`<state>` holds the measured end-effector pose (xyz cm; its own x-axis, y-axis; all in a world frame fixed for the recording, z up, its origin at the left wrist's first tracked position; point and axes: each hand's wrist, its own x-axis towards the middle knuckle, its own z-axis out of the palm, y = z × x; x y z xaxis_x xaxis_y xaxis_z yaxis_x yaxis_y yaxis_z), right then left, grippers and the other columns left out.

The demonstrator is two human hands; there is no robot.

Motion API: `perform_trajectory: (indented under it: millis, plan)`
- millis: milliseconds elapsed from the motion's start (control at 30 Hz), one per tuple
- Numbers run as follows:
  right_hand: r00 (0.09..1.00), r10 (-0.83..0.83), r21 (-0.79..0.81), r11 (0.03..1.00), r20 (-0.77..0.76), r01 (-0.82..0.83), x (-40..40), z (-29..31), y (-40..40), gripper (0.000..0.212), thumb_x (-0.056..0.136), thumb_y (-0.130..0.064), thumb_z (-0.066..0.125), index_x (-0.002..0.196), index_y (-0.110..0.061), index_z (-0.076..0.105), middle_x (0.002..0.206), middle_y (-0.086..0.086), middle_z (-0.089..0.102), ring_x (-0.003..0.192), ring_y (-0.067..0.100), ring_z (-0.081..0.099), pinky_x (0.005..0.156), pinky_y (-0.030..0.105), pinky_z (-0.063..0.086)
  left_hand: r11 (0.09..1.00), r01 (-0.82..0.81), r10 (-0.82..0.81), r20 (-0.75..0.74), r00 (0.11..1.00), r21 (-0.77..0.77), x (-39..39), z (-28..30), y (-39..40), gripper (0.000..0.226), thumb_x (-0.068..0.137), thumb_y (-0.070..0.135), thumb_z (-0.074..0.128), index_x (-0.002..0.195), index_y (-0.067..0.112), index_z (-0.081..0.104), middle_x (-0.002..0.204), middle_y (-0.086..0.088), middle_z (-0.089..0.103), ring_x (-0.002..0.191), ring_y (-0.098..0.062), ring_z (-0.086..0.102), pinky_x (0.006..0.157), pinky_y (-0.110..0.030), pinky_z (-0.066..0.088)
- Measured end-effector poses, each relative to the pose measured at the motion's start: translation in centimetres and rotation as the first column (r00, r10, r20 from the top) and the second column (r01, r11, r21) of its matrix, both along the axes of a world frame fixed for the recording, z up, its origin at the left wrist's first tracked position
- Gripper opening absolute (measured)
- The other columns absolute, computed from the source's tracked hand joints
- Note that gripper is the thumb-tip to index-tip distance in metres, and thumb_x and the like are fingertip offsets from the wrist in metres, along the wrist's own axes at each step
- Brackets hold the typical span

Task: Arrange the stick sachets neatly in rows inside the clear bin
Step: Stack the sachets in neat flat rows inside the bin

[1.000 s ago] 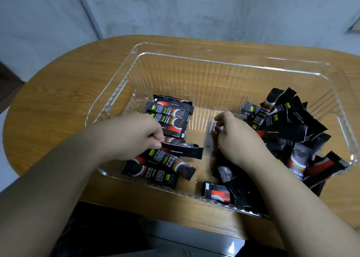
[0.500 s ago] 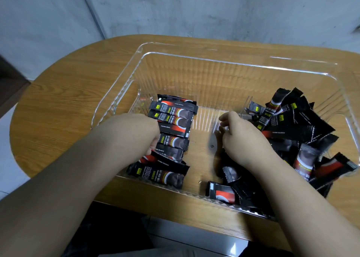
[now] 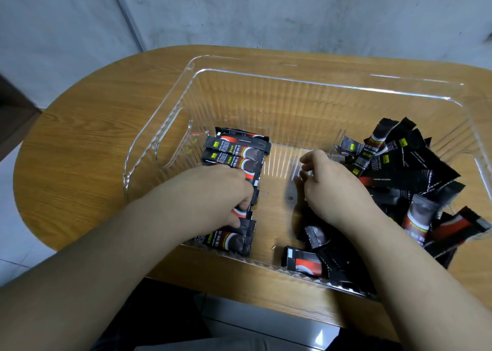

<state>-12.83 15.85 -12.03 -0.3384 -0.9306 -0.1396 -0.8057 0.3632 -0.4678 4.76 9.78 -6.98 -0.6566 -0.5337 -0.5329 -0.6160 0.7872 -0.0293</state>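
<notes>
A clear bin [image 3: 279, 81] stands on a wooden table. Along its left side lies a row of black and red stick sachets [image 3: 237, 153], stacked flat from back to front. My left hand [image 3: 221, 193] rests on the middle of that row, fingers curled down onto the sachets and hiding several. A loose heap of sachets [image 3: 410, 180] fills the bin's right side, with a few more near the front wall [image 3: 303, 263]. My right hand [image 3: 332, 183] hovers at the bin's middle beside the heap, fingers bent, nothing visibly in it.
The oval wooden table [image 3: 87, 143] reaches the grey concrete wall [image 3: 292, 12] behind. The bin's bare floor [image 3: 277, 191] shows between the row and the heap. A dark cabinet edge [image 3: 13, 116] sits at the far left.
The skewed sachets near the front of the left row have been pushed into line under my left hand. My right hand has barely moved.
</notes>
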Motion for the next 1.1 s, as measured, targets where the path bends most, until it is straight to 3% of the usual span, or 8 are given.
perform_trajectory:
  millis: [200,333,500,700,967,1100]
  plan:
    - [1.0,0.005,0.0,1.0,0.0,-0.005,0.1,0.1,0.0,0.038,0.088,-0.008,0.047,0.125,-0.017,0.046,0.12,0.008,0.06,0.111,0.028,0.054,0.09,0.042,0.045,0.998,0.059,-0.056,-0.078,0.995,0.027,-0.3,-1.6,0.3,0.031,0.09,0.034,0.058,0.12,0.038,0.051,0.111,0.01,0.043,0.111,-0.011,0.038,0.091,-0.032,0.041]
    - [1.0,0.001,-0.002,1.0,0.006,-0.001,0.1,0.1,0.0,0.039,0.087,-0.008,0.046,0.126,-0.017,0.046,0.12,0.008,0.06,0.111,0.029,0.053,0.09,0.042,0.045,0.992,0.119,-0.116,-0.059,0.992,0.05,-0.6,-1.9,0.1,0.035,0.094,0.03,0.053,0.126,0.043,0.051,0.098,0.009,0.032,0.107,-0.01,0.034,0.089,-0.031,0.04]
    - [1.0,0.0,0.001,1.0,0.007,0.0,0.1,0.1,0.1,0.039,0.088,-0.008,0.045,0.125,-0.016,0.045,0.122,0.007,0.059,0.113,0.028,0.052,0.091,0.041,0.044,0.995,0.089,-0.08,-0.156,0.985,0.052,-0.1,-2.3,-0.3,0.015,0.092,0.029,0.056,0.104,0.035,0.063,0.097,0.013,0.038,0.104,-0.008,0.035,0.089,-0.038,0.043]
    - [1.0,0.001,-0.003,1.0,0.009,-0.001,0.1,0.2,0.0,0.041,0.088,-0.006,0.044,0.127,-0.016,0.045,0.123,0.008,0.059,0.113,0.028,0.052,0.091,0.042,0.044,0.99,0.02,0.015,-0.247,0.969,0.14,0.4,-1.0,-1.4,0.012,0.094,0.029,0.052,0.088,0.033,0.061,0.096,0.018,0.052,0.094,0.001,0.035,0.092,-0.032,0.04]
    - [1.0,-0.005,0.001,1.0,0.016,0.005,0.0,0.1,0.0,0.042,0.087,-0.007,0.045,0.128,-0.017,0.045,0.123,0.008,0.059,0.113,0.028,0.052,0.091,0.042,0.045,0.979,-0.071,0.104,-0.176,0.979,0.189,0.2,1.1,-1.7,0.017,0.094,0.027,0.051,0.08,0.036,0.056,0.069,0.018,0.05,0.072,0.0,0.049,0.063,-0.02,0.038]
    - [1.0,-0.003,0.0,1.0,0.019,0.004,0.0,-0.1,0.0,0.04,0.087,-0.008,0.045,0.125,-0.018,0.045,0.122,0.008,0.059,0.112,0.029,0.052,0.091,0.042,0.044,0.976,-0.1,0.137,-0.188,0.973,0.193,0.6,1.7,-2.3,0.019,0.094,0.027,0.051,0.078,0.036,0.055,0.072,0.018,0.054,0.071,0.001,0.051,0.06,-0.019,0.036]
